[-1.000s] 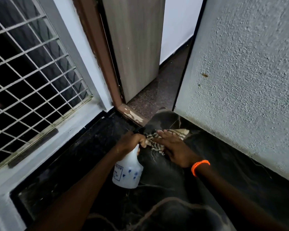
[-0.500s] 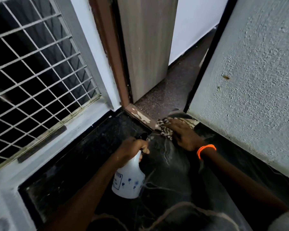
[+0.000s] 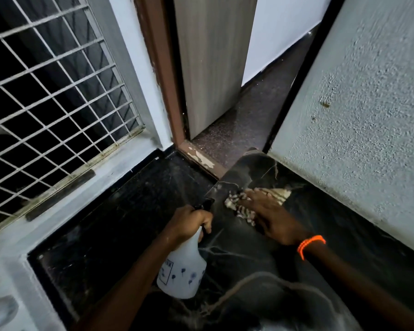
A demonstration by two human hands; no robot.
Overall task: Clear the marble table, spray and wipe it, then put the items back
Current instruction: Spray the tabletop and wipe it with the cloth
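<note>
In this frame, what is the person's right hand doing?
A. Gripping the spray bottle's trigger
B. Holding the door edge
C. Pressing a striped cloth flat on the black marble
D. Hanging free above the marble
C: the right hand, with the orange band at its wrist, lies flat on the striped cloth on the marble table, while the left hand holds the spray bottle.

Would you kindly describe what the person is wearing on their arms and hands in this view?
Both forearms are bare as far as the frame shows, with no sleeves and no gloves. The left hand carries nothing visible. The right hand has a thin bright orange wristband around its wrist; no rings or watch can be made out.
</note>
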